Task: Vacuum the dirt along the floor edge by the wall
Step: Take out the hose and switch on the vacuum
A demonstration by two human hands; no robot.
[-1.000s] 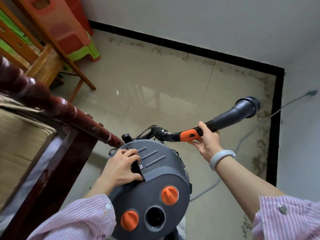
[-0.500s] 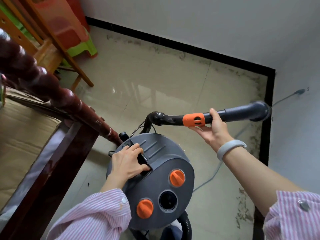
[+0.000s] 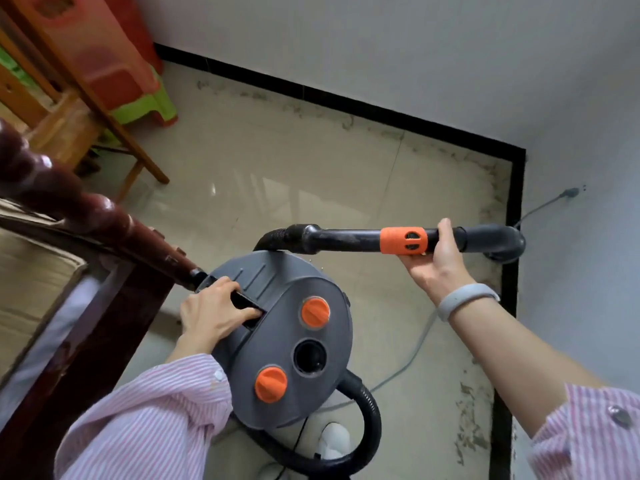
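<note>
Dirt (image 3: 476,439) lay as dark, ragged flecks and smears along the floor edge, in a band just inside the black skirting (image 3: 514,216), running up the right-hand wall to the corner and on along the far wall. The floor (image 3: 277,188) was glossy beige tile with thin grout lines. The vacuum cleaner (image 3: 277,341) was a grey, matt plastic drum with a round top carrying two orange ribbed knobs and an open round port. The left hand (image 3: 211,315) gripped its recessed carry handle, fingers curled into the slot. The right hand (image 3: 434,263) held the black rigid wand (image 3: 346,239), fingers wrapped underneath and thumb over the top, just beside an orange ribbed collar (image 3: 403,240). The wand lay level, its rounded nozzle (image 3: 502,242) at the right skirting above the dirt band. A black corrugated hose (image 3: 367,414) looped from the drum's underside. A grey cable (image 3: 412,358) trailed across the tiles.
</note>
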